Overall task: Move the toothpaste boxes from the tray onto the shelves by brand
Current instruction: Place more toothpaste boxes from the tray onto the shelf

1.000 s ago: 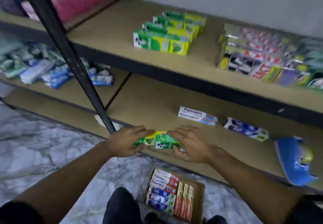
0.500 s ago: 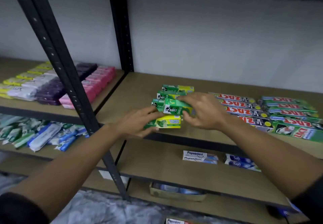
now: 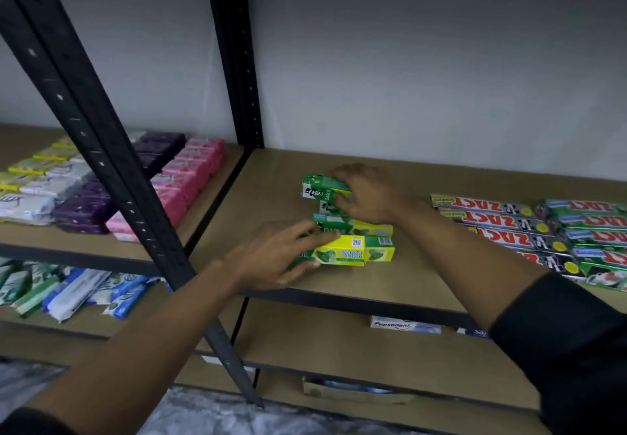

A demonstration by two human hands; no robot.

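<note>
Green and yellow Darlie toothpaste boxes sit in a row on the wooden shelf. My right hand grips one green Darlie box at the back of the row, over another box. My left hand rests its fingers on the front Darlie box, which lies flat near the shelf edge. A third Darlie box lies between them. The tray is out of view.
Zact boxes fill the shelf's right side. A black upright post crosses in front at left, with pink and purple soap packs behind it. A Pepsodent box lies on the shelf below. A cardboard box sits lowest.
Both hands rose from the lower shelf to the middle shelf with the Darlie boxes. The right hand has moved its box to the back of the row; the left box now lies on the shelf.
</note>
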